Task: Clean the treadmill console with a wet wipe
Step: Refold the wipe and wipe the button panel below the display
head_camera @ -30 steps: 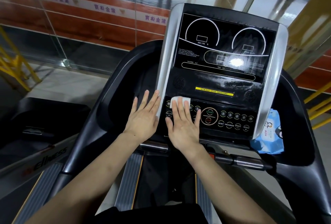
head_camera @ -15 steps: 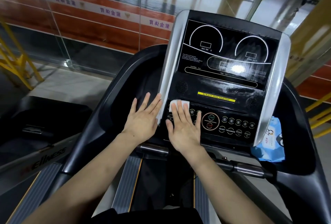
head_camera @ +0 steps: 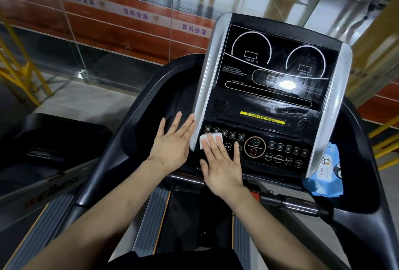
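Console point(head_camera: 273, 88), readable marks:
- Yellow strip point(head_camera: 262, 118) below the display: "ALWAYS STAY HEALTHY".
- Left dial: "INCLINE %". Below it: "CALORIES kcal".
- Round centre button point(head_camera: 255, 147) under the strip: "START" above "STOP".
- Left of that button: "MODE".
- Right of that button: "RESET", "PROGRAM", "SPEED", "SPEED".
- Small number keys too blurred, except "10" at far left.

Side rail point(head_camera: 54, 189), left of console: partial "ellness".

Glass wall point(head_camera: 138, 13) behind console: mirrored Chinese characters.

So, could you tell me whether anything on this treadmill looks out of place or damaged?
Nothing looks damaged. The only stray item is the blue wet wipe pack, wedged beside the console's lower right edge. Streaks on the display are just wiping residue.
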